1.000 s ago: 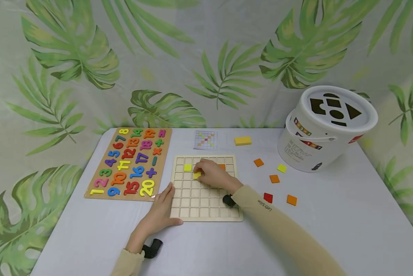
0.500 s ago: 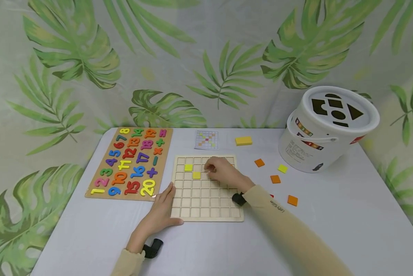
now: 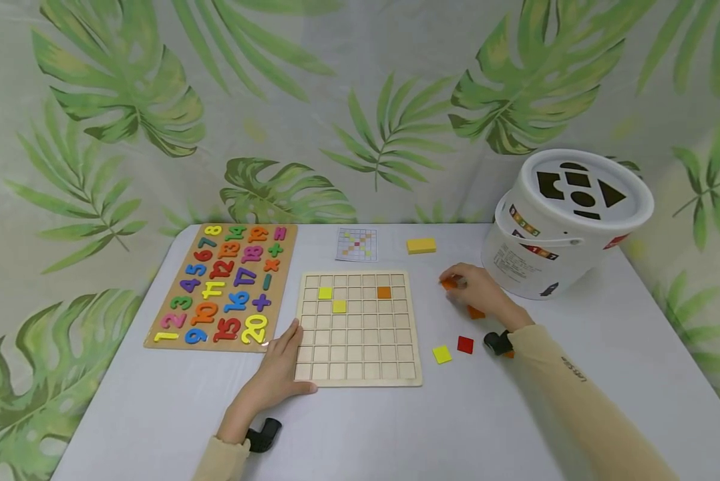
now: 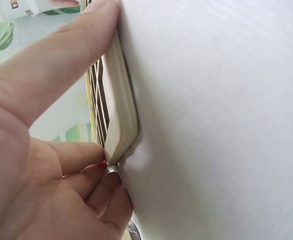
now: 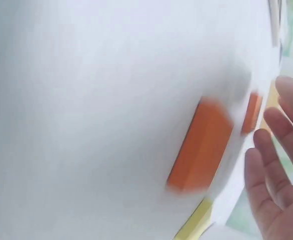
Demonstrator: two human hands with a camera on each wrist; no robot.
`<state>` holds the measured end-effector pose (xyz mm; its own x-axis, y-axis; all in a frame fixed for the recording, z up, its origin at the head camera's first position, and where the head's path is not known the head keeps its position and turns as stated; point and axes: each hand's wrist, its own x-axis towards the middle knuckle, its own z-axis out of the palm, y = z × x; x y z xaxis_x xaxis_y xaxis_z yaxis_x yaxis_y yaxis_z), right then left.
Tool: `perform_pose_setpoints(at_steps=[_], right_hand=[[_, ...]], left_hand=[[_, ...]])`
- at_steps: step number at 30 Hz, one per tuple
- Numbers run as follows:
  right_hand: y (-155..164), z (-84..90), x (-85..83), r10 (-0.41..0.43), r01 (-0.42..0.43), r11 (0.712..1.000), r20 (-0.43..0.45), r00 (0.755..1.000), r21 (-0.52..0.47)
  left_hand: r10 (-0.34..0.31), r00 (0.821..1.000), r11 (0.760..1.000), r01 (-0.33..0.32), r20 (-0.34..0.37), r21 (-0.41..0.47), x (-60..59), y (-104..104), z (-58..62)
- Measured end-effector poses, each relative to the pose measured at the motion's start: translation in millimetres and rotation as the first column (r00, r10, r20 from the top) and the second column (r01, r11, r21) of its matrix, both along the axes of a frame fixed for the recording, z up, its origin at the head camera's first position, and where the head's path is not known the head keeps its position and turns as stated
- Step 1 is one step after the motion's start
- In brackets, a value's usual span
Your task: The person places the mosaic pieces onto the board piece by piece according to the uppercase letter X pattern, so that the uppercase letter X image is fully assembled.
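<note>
My left hand (image 3: 280,371) rests at the near left corner of the wooden grid board (image 3: 348,371). Its fingertips touch the left edge, and the thumb (image 4: 94,30) lies along the front edge. On the board are two yellow tiles, one (image 3: 325,293) up and left of the other (image 3: 339,306), and an orange tile (image 3: 384,292) near the right. My right hand (image 3: 477,290) reaches over an orange tile (image 3: 449,284) right of the board. In the right wrist view its fingers (image 5: 271,155) are spread, with a gap to the orange tile (image 5: 254,112).
More tiles lie right of the board: yellow (image 3: 442,354), red (image 3: 465,345), and orange (image 3: 476,312), partly behind my hand. A pattern card (image 3: 356,245) and a yellow block (image 3: 421,246) lie behind the board. A number board (image 3: 216,307) lies left, a white bucket (image 3: 528,260) stands right.
The right hand has let go of the yellow tile on the board and moved right to the loose orange tiles. The orange tile on the board is uncovered. The left hand stays.
</note>
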<state>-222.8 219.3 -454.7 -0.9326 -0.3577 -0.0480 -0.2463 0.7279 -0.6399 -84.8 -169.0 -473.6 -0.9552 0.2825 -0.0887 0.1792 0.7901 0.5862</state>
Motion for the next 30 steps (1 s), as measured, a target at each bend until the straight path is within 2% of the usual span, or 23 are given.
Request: perform_pose_setpoints(at_steps=[5, 15, 20, 25, 30], right_hand=[[8, -3.3, -3.6, 0.004, -0.005, 0.999, 0.005, 1.0, 0.047], [1, -5.5, -4.9, 0.003, -0.001, 0.996, -0.021, 1.0, 0.086], [-13, -1.7, -3.7, 0.069, -0.066, 0.997, -0.079, 0.995, 0.038], [-45, 4.4, 1.2, 0.163, -0.166, 0.986, -0.12, 0.979, -0.013], [-83, 10.1, 6.8, 0.243, -0.249, 0.967, -0.098, 0.965, -0.056]], left_hand=[[0.004, 1.0, 1.0, -0.004, -0.005, 0.005, -0.6, 0, -1.0], [-0.003, 1.0, 1.0, 0.003, -0.011, 0.002, -1.4, 0, -3.9], [-0.002, 1.0, 1.0, 0.002, -0.01, 0.001, -1.2, -1, -3.8], [0.0, 1.0, 1.0, 0.0, -0.009, 0.005, -1.1, -1, -3.0], [0.004, 1.0, 1.0, -0.004, 0.0, 0.004, -1.4, -1, -3.9]])
